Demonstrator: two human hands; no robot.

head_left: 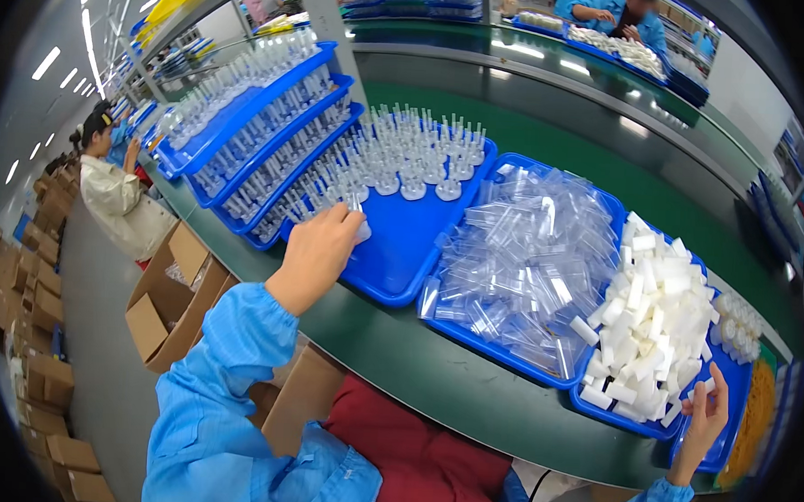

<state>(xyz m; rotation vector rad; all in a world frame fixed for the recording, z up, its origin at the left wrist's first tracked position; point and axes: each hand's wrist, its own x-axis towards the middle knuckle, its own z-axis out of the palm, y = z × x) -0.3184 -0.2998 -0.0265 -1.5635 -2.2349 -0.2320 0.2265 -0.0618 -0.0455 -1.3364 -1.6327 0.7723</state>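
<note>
A: At your left fingertips, what do you have?

B: Your left hand [316, 251] is closed around a small clear plastic piece [358, 214] at the near corner of the blue tray of upright parts [402, 251]. The fingers curl over it, pinching it right at the tray's edge.

A: And your right hand?

B: Your right hand [704, 421] rests on the near rim of the blue tray of white caps [625, 417]. Its fingers are spread and loose, gripping nothing that shows; the nearest white caps [652, 328] lie just beside the fingertips.

A: What lies between your two hands?

B: A blue tray heaped with clear plastic tubes [529, 258], touching the cap tray on one side and sitting just beside the tray you are picking from on the other.

A: Beyond your left grip?

B: Rows of clear pieces with round white bases [416, 156] stand upright across that same tray. Further out from your left hand, stacked blue trays [264, 116] carry more clear parts.

A: And farther still?

B: The green conveyor belt [607, 162] runs past all the trays. Well off to your left, a person in a cream top [114, 195] stands near open cardboard boxes [172, 298] on the floor.
</note>
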